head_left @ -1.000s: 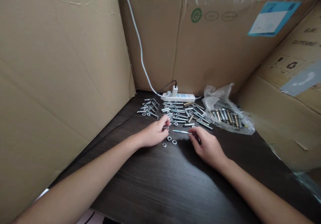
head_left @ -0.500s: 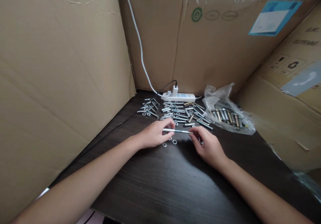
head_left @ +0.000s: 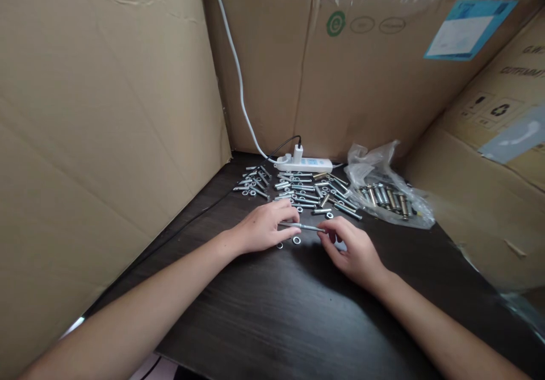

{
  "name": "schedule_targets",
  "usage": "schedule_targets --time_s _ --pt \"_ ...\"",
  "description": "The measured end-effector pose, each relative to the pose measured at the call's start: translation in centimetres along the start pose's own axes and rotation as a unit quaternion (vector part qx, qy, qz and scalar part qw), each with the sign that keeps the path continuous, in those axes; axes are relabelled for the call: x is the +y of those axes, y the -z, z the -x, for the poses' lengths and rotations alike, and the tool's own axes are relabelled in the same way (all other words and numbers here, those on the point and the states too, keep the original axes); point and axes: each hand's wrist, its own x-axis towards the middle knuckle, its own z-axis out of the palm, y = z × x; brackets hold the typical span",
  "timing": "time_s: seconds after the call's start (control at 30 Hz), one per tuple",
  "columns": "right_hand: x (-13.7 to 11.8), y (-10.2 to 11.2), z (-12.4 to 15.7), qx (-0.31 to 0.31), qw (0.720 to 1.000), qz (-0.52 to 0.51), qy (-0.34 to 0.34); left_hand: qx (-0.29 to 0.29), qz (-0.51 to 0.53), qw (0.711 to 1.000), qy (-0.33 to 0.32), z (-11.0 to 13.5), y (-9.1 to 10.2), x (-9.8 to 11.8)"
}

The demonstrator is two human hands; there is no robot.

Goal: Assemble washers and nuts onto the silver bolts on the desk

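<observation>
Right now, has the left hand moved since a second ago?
Yes: against the white power strip, the left hand has shifted rightward, toward the right hand.

Loose bolts (head_left: 303, 188) are spread over the table (head_left: 272, 312), power strip (head_left: 307, 165) right behind them, plastic bag (head_left: 371, 155) off to their right with more hardware (head_left: 382, 195) in it. Two washers (head_left: 300, 239) lie on the near side, just by the left hand (head_left: 264, 228), and cardboard boxes (head_left: 264, 67) stand left, behind and right of everything.

On our dark bench (head_left: 255, 323) we have loose bolts (head_left: 348, 212), sleeves (head_left: 322, 212), nuts (head_left: 329, 218) and washers (head_left: 297, 243), a white power strip (head_left: 321, 165), a black cable (head_left: 204, 208) and a clear plastic bag (head_left: 394, 184).
</observation>
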Motion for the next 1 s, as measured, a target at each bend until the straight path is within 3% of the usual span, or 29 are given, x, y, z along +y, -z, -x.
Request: schedule_targets --time_s 0.57,0.87,1.0 --pt "-0.4 0.1 -0.1 0.007 0.999 -0.003 0.044 0.026 -0.091 0.995 -0.032 0.0 0.3 0.3" --pt "-0.2 0.1 0.0 0.026 0.996 0.009 0.084 0.024 -0.097 0.994 -0.053 -0.1 0.3 0.5" --pt "-0.6 -0.1 0.1 0.005 0.996 0.044 0.073 -0.001 -0.104 0.991 -0.084 -0.1 0.0 1.1"
